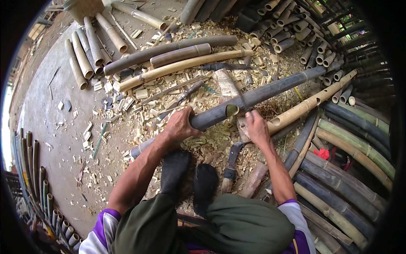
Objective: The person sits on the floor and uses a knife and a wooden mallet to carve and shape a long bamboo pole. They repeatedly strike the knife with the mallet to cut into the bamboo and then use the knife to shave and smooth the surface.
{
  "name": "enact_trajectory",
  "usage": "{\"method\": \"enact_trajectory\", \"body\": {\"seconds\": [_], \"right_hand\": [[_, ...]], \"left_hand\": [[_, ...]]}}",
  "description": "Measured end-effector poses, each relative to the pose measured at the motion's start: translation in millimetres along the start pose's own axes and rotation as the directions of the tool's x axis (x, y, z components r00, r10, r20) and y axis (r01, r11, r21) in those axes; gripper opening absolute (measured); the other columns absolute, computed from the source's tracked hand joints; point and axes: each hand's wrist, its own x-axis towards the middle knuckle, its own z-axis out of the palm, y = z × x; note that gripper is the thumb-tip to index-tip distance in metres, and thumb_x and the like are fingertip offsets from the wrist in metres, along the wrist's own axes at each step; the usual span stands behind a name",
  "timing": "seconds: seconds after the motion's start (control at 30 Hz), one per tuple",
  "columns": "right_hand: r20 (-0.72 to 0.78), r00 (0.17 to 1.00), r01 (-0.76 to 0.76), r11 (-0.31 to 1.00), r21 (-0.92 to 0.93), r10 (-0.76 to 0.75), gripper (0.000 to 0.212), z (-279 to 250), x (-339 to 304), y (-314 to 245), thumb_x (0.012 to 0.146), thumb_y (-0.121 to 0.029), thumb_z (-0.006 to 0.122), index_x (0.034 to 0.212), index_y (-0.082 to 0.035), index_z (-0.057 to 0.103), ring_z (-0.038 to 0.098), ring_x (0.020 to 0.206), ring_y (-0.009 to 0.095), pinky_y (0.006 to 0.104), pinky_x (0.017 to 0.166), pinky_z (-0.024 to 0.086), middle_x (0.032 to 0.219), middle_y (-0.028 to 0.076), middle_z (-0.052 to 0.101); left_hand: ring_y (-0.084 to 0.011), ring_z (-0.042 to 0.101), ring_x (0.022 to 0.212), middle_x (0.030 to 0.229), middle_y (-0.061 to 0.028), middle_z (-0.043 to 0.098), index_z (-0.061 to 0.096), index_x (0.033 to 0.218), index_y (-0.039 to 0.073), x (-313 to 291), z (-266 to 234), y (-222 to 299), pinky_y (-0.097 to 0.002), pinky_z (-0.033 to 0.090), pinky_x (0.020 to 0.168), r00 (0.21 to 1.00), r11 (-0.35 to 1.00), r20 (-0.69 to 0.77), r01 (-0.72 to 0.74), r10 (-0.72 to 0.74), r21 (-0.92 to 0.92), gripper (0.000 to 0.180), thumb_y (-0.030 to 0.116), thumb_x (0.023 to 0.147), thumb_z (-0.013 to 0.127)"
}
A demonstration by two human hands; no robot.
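A long dark bamboo pole [287, 86] slants across the middle, with a pale notch [231, 110] cut in its side. My left hand [182, 123] is wrapped round its near end. My right hand [257, 127] is closed right beside the pole, past the notch; what its fingers hold, if anything, is hidden. The pole crosses a rough wooden block [227, 84]. To the right of my right hand lies a light bamboo pole [308, 106] with several cut holes. A broad-bladed knife [232, 158] lies on the chips in front of my feet.
Wood chips [144, 97] cover the ground. Another knife [186, 95] lies beyond my left hand, near several loose bamboo lengths [177, 46]. Stacked bamboo poles [347, 182] line the right side; cut tubes [296, 29] are piled at the far right. More tubes [46, 190] stand at left.
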Motion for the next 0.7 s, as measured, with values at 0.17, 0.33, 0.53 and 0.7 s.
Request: {"method": "enact_trajectory", "body": {"seconds": [0.17, 0.33, 0.53, 0.7], "right_hand": [[0.047, 0.997, -0.065, 0.995, 0.075, 0.061, 0.035, -4.7, 0.5, -10.7, 0.109, -0.036, 0.05, 0.107, -0.002, 0.056, 0.067, 0.08, 0.051, 0.0594, 0.069, 0.05, 0.084, 0.028, 0.069], [-0.001, 0.999, -0.05, 0.997, 0.065, 0.05, 0.036, 3.5, -8.8, -2.9, 0.109, -0.037, 0.05, 0.106, -0.001, 0.055, 0.066, 0.081, 0.053, 0.0599, 0.069, 0.049, 0.086, 0.028, 0.068], [0.022, 0.985, -0.17, 0.981, 0.094, 0.168, 0.035, 4.2, -11.2, -14.9, 0.109, -0.038, 0.049, 0.106, -0.004, 0.055, 0.07, 0.077, 0.045, 0.0557, 0.062, 0.05, 0.078, 0.025, 0.067], [-0.04, 0.997, -0.068, 0.993, 0.092, 0.072, 0.037, 11.0, -9.5, -10.3, 0.109, -0.04, 0.048, 0.105, -0.004, 0.055, 0.069, 0.074, 0.049, 0.0578, 0.063, 0.049, 0.077, 0.026, 0.067]], "left_hand": [[-0.0351, 0.072, 0.086, 0.091, -0.0216, 0.074, 0.069, 0.112, -0.003, 3.0, -9.4, 0.0, -0.0442, 0.055, 0.083, 0.992, 0.998, 0.102, 0.068, -0.068, -0.003, 0.064, 0.036, 0.065, 0.091], [-0.0339, 0.065, 0.109, 0.112, -0.0203, 0.066, 0.058, 0.13, -0.001, -9.0, 6.5, 6.9, -0.0431, 0.052, 0.096, 0.994, 0.969, 0.034, 0.09, -0.101, 0.23, 0.084, 0.042, 0.067, 0.092], [-0.0368, 0.059, 0.115, 0.114, -0.0178, 0.059, 0.055, 0.117, 0.004, -24.3, 23.8, -1.8, -0.0473, 0.049, 0.099, 0.983, 0.909, -0.177, 0.029, 0.05, 0.415, 0.067, 0.038, 0.072, 0.092], [-0.0395, 0.063, 0.111, 0.114, -0.0215, 0.064, 0.057, 0.118, 0.001, -22.1, 13.2, 1.0, -0.0494, 0.053, 0.095, 0.995, 0.943, -0.093, 0.01, 0.022, 0.331, 0.062, 0.029, 0.073, 0.09]]}}
